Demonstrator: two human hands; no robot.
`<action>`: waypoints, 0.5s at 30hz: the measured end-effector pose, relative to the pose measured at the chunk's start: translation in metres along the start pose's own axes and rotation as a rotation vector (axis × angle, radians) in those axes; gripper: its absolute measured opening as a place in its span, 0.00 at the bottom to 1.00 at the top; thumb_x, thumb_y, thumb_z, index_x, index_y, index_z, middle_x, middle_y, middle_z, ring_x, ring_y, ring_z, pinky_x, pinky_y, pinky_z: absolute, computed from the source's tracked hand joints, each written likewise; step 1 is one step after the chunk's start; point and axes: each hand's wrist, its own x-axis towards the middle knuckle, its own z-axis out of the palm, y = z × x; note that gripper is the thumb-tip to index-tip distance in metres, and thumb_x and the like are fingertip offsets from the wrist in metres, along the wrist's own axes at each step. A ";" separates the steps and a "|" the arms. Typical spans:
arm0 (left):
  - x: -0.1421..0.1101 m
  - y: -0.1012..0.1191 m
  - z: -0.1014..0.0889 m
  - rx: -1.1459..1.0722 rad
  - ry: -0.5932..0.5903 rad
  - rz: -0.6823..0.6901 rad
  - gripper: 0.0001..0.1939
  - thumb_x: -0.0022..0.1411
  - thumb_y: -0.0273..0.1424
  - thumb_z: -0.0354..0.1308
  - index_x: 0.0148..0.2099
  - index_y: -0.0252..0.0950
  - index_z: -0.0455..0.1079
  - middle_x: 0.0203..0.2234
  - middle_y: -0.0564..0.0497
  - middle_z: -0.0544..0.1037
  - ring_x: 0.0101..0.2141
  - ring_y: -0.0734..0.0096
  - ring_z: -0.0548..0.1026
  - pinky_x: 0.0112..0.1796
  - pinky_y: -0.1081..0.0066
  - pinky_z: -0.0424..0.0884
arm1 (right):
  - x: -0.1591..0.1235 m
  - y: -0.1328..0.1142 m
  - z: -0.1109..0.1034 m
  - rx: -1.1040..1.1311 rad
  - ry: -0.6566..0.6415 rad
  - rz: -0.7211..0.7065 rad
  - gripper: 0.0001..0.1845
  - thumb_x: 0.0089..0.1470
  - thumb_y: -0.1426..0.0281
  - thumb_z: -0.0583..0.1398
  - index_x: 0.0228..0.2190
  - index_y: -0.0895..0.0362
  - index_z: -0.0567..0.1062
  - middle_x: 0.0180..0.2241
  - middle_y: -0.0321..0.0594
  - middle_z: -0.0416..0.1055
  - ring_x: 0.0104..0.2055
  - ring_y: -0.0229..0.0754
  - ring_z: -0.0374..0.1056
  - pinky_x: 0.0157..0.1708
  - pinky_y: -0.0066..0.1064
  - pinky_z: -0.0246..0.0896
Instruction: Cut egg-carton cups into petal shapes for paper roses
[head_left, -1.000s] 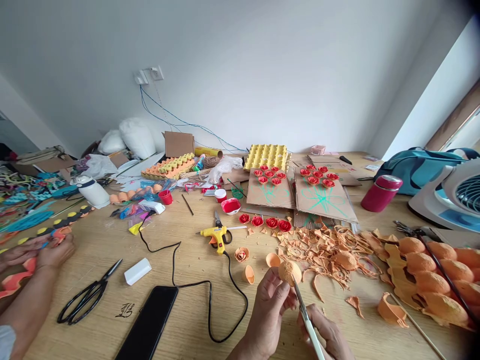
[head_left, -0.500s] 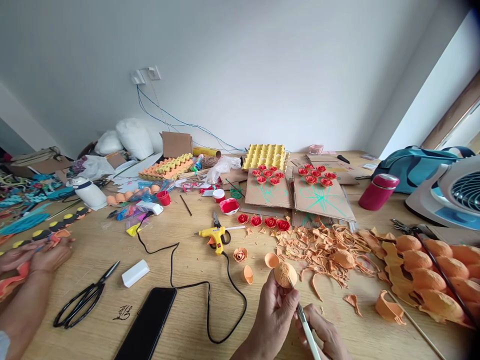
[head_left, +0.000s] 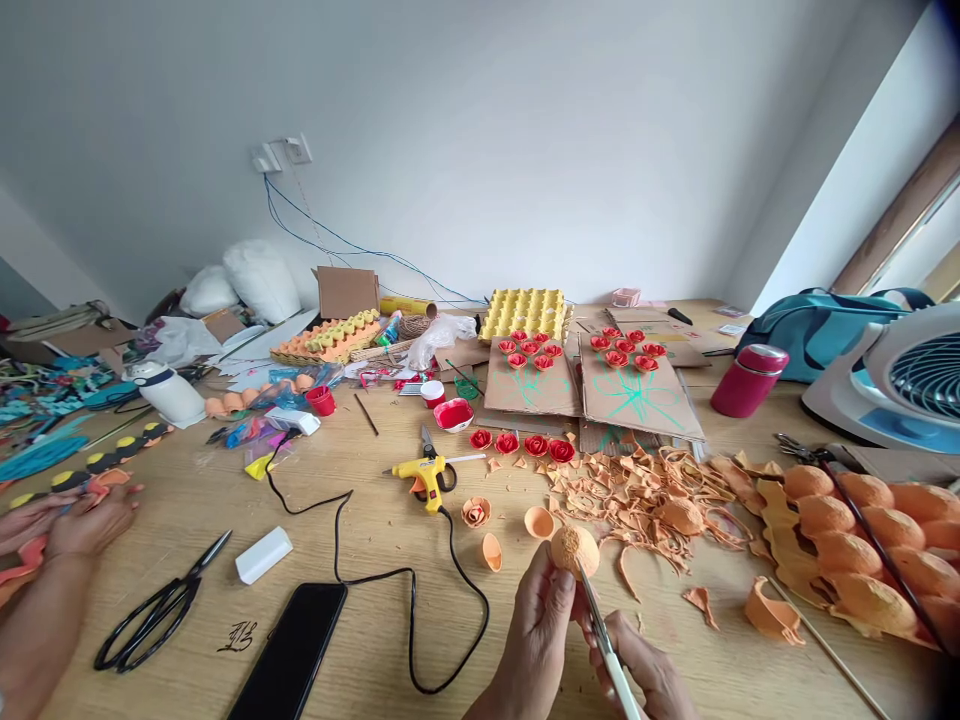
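Note:
My left hand (head_left: 536, 620) pinches an orange egg-carton cup (head_left: 576, 550), its rounded end facing up. In my right hand (head_left: 645, 660) is a pair of scissors with white handles (head_left: 618, 682); the blades reach up to the cup's lower edge. Just beyond my left hand stand an orange cup (head_left: 539, 521), a cut petal-like piece (head_left: 491, 552) and an unpainted carton flower (head_left: 476, 512). A heap of orange carton scraps (head_left: 637, 505) spreads behind the held cup. Part of my right fingers is hidden behind the scissors.
A yellow glue gun (head_left: 424, 475) trails a black cord. Black scissors (head_left: 161, 610) and a phone (head_left: 289, 650) lie left. An orange egg carton (head_left: 855, 550) sits right, near a red flask (head_left: 750, 380). Red flowers (head_left: 536, 446) line up ahead. Another person's hand (head_left: 94, 520) works far left.
The scissors' blades have shifted slightly against the cup, which my left hand has turned a little. The whole view has drifted slightly, with things sliding left.

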 end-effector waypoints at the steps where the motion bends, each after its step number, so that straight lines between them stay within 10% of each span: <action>1: 0.000 -0.001 0.000 -0.007 0.005 -0.003 0.18 0.66 0.47 0.54 0.38 0.36 0.69 0.26 0.52 0.70 0.24 0.75 0.66 0.31 0.72 0.66 | 0.000 0.002 0.001 -0.003 0.006 -0.009 0.16 0.62 0.57 0.53 0.30 0.54 0.71 0.27 0.39 0.67 0.29 0.43 0.64 0.30 0.30 0.63; 15: 0.002 0.002 0.005 -0.084 0.066 0.004 0.18 0.63 0.47 0.59 0.37 0.36 0.66 0.23 0.56 0.67 0.22 0.78 0.64 0.25 0.75 0.65 | 0.000 -0.002 0.002 -0.022 0.040 0.009 0.14 0.61 0.57 0.55 0.31 0.53 0.72 0.27 0.39 0.70 0.29 0.43 0.67 0.30 0.31 0.66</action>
